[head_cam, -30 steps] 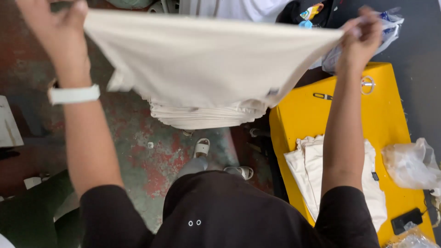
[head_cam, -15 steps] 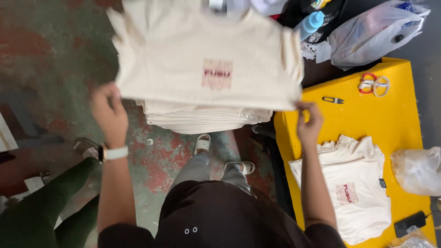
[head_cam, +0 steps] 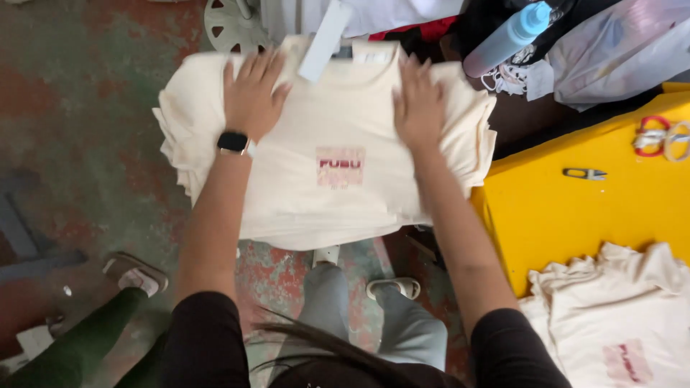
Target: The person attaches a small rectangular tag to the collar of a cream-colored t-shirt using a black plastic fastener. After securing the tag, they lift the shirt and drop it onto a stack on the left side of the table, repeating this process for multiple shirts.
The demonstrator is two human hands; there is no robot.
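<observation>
— Pressing down on the folded cream T-shirt (head_cam: 338,165), are you?

— Yes. Your left hand (head_cam: 251,97) lies flat on its upper left part, fingers (head_cam: 253,68) spread wide and gripping nothing. Your right hand (head_cam: 418,108) lies flat on the upper right part, fingers likewise spread and empty.

— Where does the shirt sit?

— On top of a stack of folded cream shirts (head_cam: 180,136), straight ahead of you, above your knees. Its small red chest print (head_cam: 340,165) faces up between your two forearms, and a white paper tag (head_cam: 325,39) sticks up at the collar, between your hands.

— What else do you see around you?

— A black smartwatch (head_cam: 233,142) on your left wrist. To your right stands a yellow desk (head_cam: 575,208), just beside the stack. On it lie a small thread snipper (head_cam: 583,173), red-handled scissors (head_cam: 650,138) near the far edge, and an unfolded cream T-shirt (head_cam: 618,316) at the near corner.

— And beyond the stack?

— A light blue spray bottle (head_cam: 507,36) and a clear plastic bag (head_cam: 618,50) lie to the upper right. Down left, another person's green trouser leg (head_cam: 72,345) and sandalled foot (head_cam: 133,273) rest on the stained floor (head_cam: 86,108).
</observation>
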